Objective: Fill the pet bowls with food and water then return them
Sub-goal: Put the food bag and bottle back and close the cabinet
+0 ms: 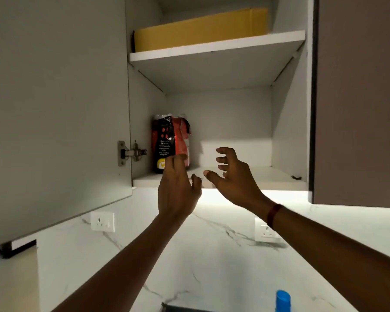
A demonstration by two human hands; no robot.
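A red and black pet food bag (170,140) stands upright at the back left of the lower shelf (245,176) in an open wall cupboard. My left hand (178,188) is raised just in front of the bag's lower part, fingers apart, holding nothing. My right hand (231,174) is lifted to the right of the bag, fingers spread and curled, a short gap from it. No pet bowl is in view.
The cupboard door (59,109) stands open on the left. A flat yellow cardboard box (200,30) lies on the upper shelf. Two wall sockets (102,221) sit on the marble backsplash. A blue bottle cap (283,300) shows at the bottom edge.
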